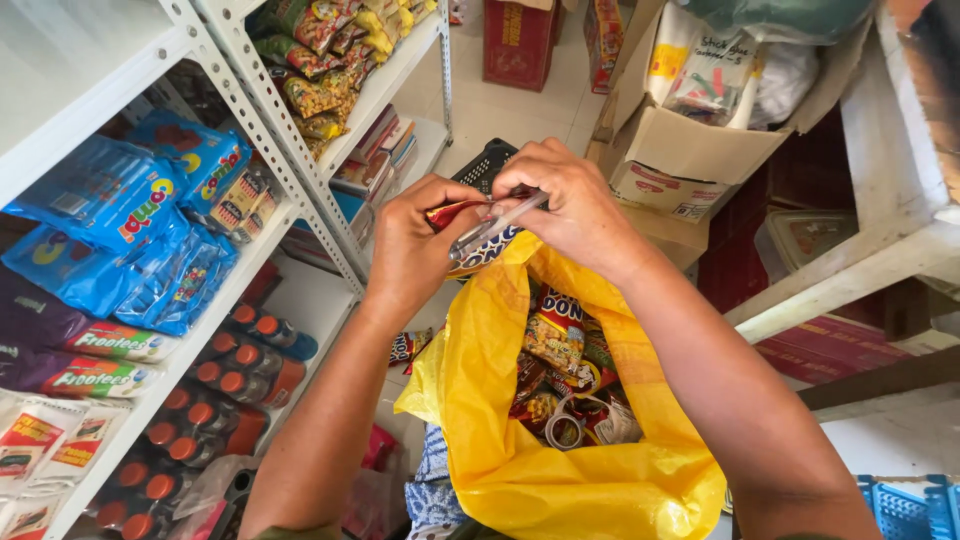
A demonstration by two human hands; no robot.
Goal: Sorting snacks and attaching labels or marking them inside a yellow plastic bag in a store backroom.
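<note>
My left hand and my right hand meet above an open yellow plastic bag. Together they grip a red and blue snack packet, and a clear pen lies across it under my right fingers. Inside the bag lie several more snack packets and a roll of clear tape. The part of the packet behind my fingers is hidden.
A white metal shelf rack stands at the left with blue snack bags, orange-capped bottles and mixed packets. A cardboard box sits ahead, a white wooden frame at the right, a blue crate at bottom right.
</note>
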